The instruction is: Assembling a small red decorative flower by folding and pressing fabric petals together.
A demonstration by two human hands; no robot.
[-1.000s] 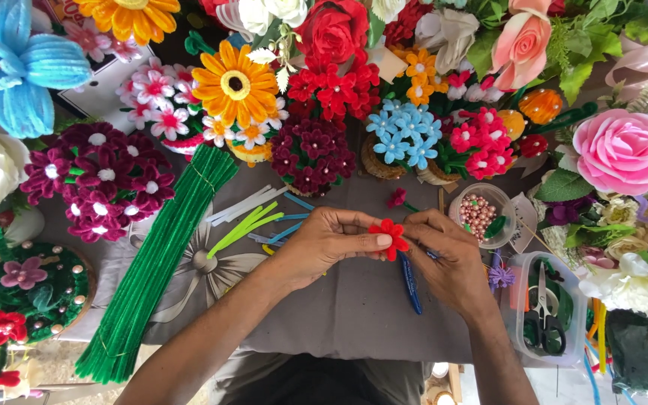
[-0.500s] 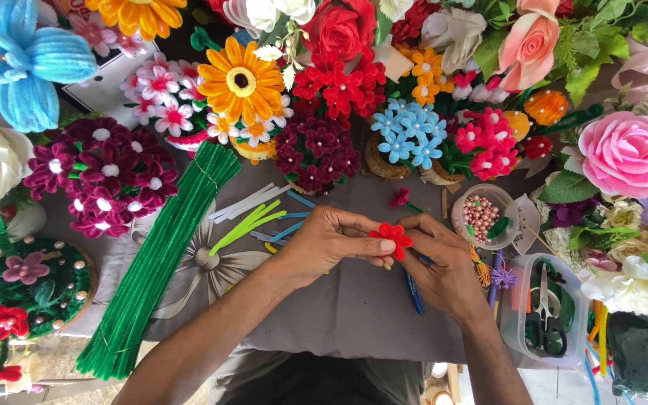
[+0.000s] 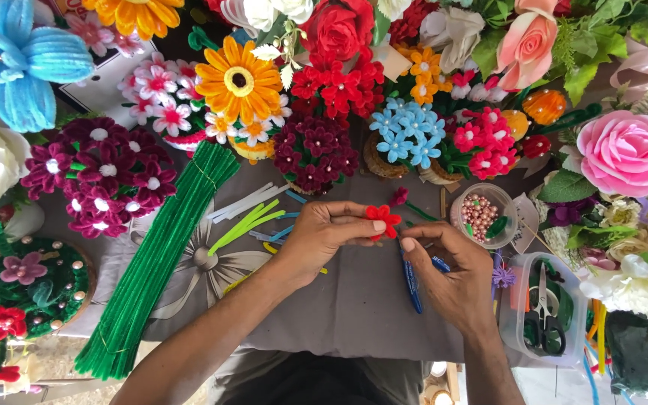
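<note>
The left hand (image 3: pixel 322 238) pinches a small red flower (image 3: pixel 382 219) between thumb and fingertips, its face turned upward; the right hand (image 3: pixel 451 274), fingers loosely curled, rests just beside it.

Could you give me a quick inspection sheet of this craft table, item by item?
Surface: grey cloth on the table.
Job's things: small red flower, pinched by the left hand; blue pipe cleaner under the right hand.
Clutter: green stem bundle, bowl of pink beads, scissors in a clear tub.
Hands: both bare, at the red flower.
Cables: nothing seen.
Surroundings: finished flower bouquets all round.
</note>
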